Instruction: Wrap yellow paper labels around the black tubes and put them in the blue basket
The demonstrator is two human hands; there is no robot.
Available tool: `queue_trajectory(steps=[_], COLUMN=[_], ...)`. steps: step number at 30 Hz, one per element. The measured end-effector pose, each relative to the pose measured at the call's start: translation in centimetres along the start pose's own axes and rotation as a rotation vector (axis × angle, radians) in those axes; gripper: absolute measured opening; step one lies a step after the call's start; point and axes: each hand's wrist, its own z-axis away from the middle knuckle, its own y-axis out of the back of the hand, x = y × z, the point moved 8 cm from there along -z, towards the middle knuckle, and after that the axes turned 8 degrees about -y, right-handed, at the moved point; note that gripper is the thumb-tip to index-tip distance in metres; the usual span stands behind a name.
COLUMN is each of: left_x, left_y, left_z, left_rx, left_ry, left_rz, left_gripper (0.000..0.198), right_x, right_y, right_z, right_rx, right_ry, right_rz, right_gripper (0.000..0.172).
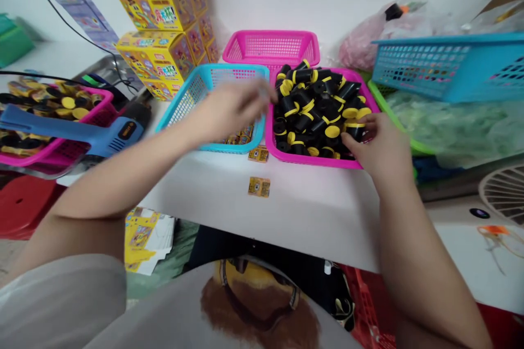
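My right hand [380, 142] is at the right front of a pink basket [315, 160] heaped with small black cylinders with yellow caps. Its thumb and fingers close round one black yellow-capped cylinder [354, 131]. My left hand [241, 106], smeared by motion, hangs over a light blue basket [172, 112], its fingers pointing toward the pink one. Small yellow printed pieces [244, 135] lie in the blue basket, partly hidden by this hand. On the white table in front are two flat printed pieces, one at the baskets' rim and another printed piece [259, 187] nearer me.
Yellow printed boxes [151, 8] are stacked at the back left. A blue heat gun [110, 136] lies by another filled pink basket [92, 114] at left. Behind stands another pink basket [270, 46]. At right are a raised blue basket [446, 68], plastic bags and a fan [505, 191].
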Motion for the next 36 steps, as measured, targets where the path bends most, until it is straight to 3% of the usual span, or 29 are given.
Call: queue_trajectory(steps=[3, 6, 7, 9, 12, 14, 16, 19, 21, 22, 24, 26, 28, 30, 32, 34, 36], left_x=[6.1, 8.8, 9.8, 11.8, 14.3, 15.2, 15.1, 12.5, 10.0, 8.6, 5.9, 4.0, 3.3, 3.5, 4.0, 4.5, 4.7], left_y=[-8.1, -13.7, -14.6, -14.9, -13.5, -11.4, -8.2, -3.3, -1.6, -1.5, -2.9, -6.0, -9.3, -11.1, -11.4, -11.2, -11.3], left_z=[7.2, 13.5, 15.1, 17.4, 19.1, 18.6, 16.6, 11.6, 8.3, 7.0, 5.4, 4.8, 4.9, 5.5, 6.0, 6.5, 6.9], left_rx=[-0.384, -0.497, -0.475, -0.395, -0.323, -0.285, -0.186, 0.022, 0.167, 0.235, 0.35, 0.346, 0.239, 0.112, 0.021, -0.038, -0.069], left_ry=[-0.072, -0.051, -0.074, -0.148, -0.273, -0.334, -0.34, -0.22, -0.112, -0.047, 0.098, 0.25, 0.337, 0.331, 0.245, 0.144, 0.082], left_rz=[0.015, -0.24, -0.291, -0.374, -0.368, -0.219, 0.001, 0.37, 0.589, 0.688, 0.88, 1.062, 1.186, 1.179, 1.037, 0.851, 0.7], left_gripper=[0.032, 0.066, 0.071, 0.063, 0.041, 0.04, 0.039, 0.027, 0.012, 0.009, 0.024, 0.04, 0.052, 0.053, 0.049, 0.055, 0.068], right_x=[0.0, 0.0, -0.1, -0.1, -0.1, 0.0, -0.1, -0.5, -1.0, -1.4, -2.3, -3.5, -4.5, -5.0, -5.2, -5.2, -5.2], right_y=[0.0, -0.1, 0.0, 0.1, 0.1, 0.1, 0.3, 1.7, 2.8, 3.3, 3.8, 3.4, 1.7, -0.2, -1.8, -2.8, -3.0], right_z=[0.0, 0.1, 0.2, 0.2, 0.2, 0.3, 0.4, 1.0, 2.0, 2.6, 4.0, 5.3, 6.5, 7.7, 8.8, 9.4, 9.7], right_rx=[0.002, -0.007, -0.006, 0.001, 0.007, 0.015, 0.066, 0.273, 0.423, 0.466, 0.457, 0.319, 0.066, -0.171, -0.351, -0.434, -0.433], right_ry=[0.009, 0.004, 0.001, -0.001, -0.01, -0.01, 0.022, 0.111, 0.166, 0.195, 0.256, 0.299, 0.252, 0.194, 0.138, 0.076, 0.03], right_rz=[0.003, 0.016, 0.017, 0.014, 0.012, 0.0, -0.019, 0.001, -0.064, -0.146, -0.37, -0.548, -0.666, -0.751, -0.817, -0.874, -0.916], right_gripper=[0.034, 0.036, 0.036, 0.037, 0.039, 0.038, 0.038, 0.035, 0.033, 0.035, 0.047, 0.058, 0.048, 0.04, 0.037, 0.035, 0.033])
